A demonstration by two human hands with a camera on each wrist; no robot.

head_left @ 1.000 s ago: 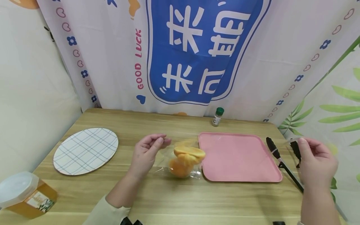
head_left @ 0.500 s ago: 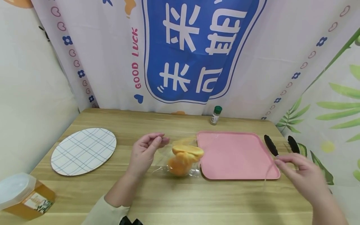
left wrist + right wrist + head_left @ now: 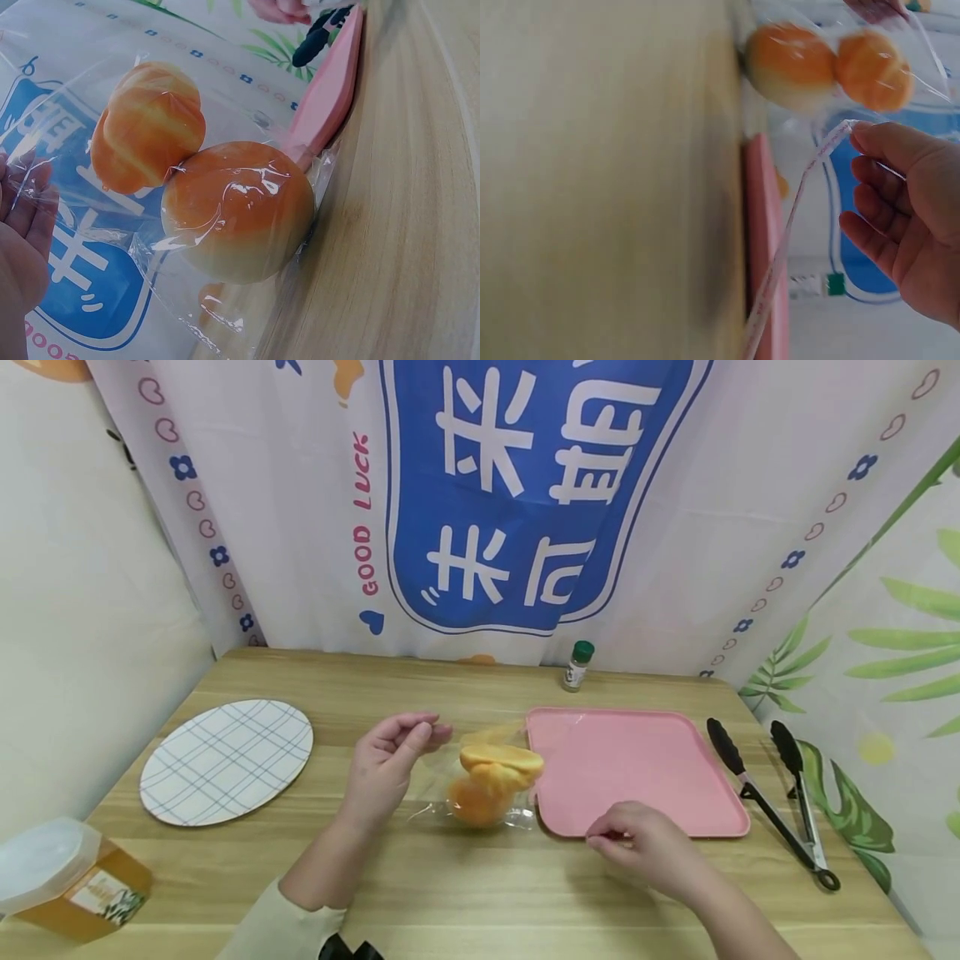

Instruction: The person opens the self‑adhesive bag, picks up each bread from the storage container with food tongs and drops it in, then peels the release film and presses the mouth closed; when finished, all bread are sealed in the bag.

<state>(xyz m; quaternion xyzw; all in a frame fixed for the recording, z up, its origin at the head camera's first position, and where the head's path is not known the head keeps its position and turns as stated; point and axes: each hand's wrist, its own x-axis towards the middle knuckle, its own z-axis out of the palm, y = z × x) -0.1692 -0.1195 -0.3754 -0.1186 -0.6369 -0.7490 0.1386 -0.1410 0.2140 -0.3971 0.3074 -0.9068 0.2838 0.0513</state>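
Note:
My left hand [image 3: 386,768] pinches the upper left edge of a clear plastic bag [image 3: 519,817], holding it upright at the middle of the table. Inside the bag are a round, orange-brown bread bun [image 3: 240,210] and, above it, a twisted bread roll [image 3: 150,127]. In front of the pink tray's near edge is my right hand [image 3: 645,852]. Between its thumb and index finger it pinches a thin whitish plastic strip [image 3: 799,202], which hangs down from the fingertips; its other fingers are loosely bent.
The pink tray [image 3: 637,772] lies right of the bag, with black-tipped tongs [image 3: 780,822] beyond it. A green-capped shaker [image 3: 577,668] stands at the back. At left are a checked oval plate [image 3: 225,764] and a honey-coloured tub [image 3: 71,881].
From beside the tongs at the far right, my right hand has swung left and nearer with the strip, to the tray's front edge. The left hand and the bag have stayed put.

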